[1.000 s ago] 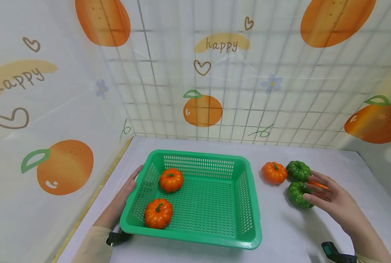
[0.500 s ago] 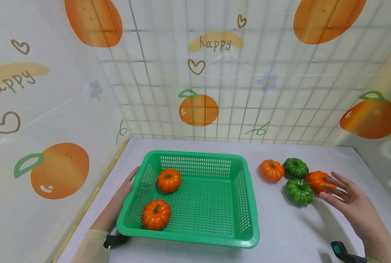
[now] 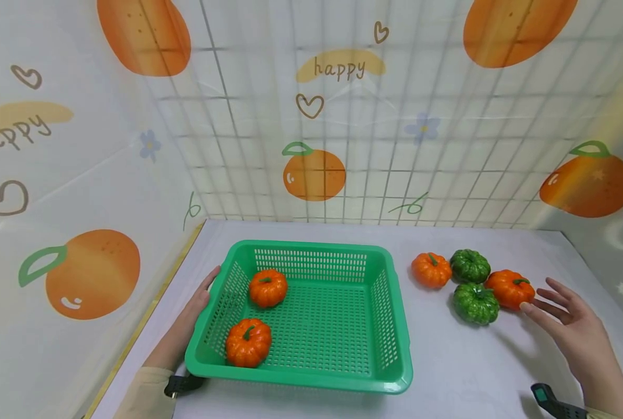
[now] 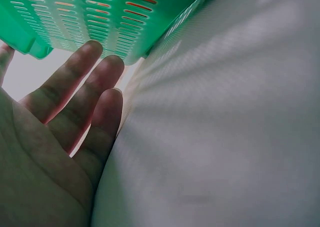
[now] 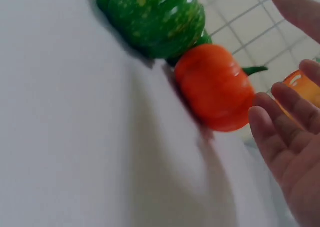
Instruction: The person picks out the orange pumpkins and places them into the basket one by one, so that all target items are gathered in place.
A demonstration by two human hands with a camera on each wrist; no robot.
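Note:
My right hand (image 3: 573, 317), fingers spread, hovers at the right beside an orange pumpkin (image 3: 509, 289) with a green stem. In the right wrist view the fingertips are right at the side of that pumpkin (image 5: 216, 87), with nothing held. Two green speckled pumpkins (image 3: 475, 304) and another orange pumpkin (image 3: 431, 270) sit to its left. My left hand (image 3: 193, 311) lies along the left outer wall of a green plastic basket (image 3: 311, 381). Its fingers look relaxed and nearly straight under the slotted basket wall (image 4: 107, 22) in the left wrist view. Two orange pumpkins (image 3: 268, 288) lie inside the basket.
The white-covered table (image 3: 437, 361) meets a back wall hung with a printed sheet (image 3: 364, 145) over a grid. A similar printed sheet (image 3: 96, 192) bounds the left side, with a yellow strip along the table's edge.
My right hand has moved right, from over the green pumpkins to the right side of the rear orange one, uncovering it. The view has shifted slightly; the left hand stays at the basket.

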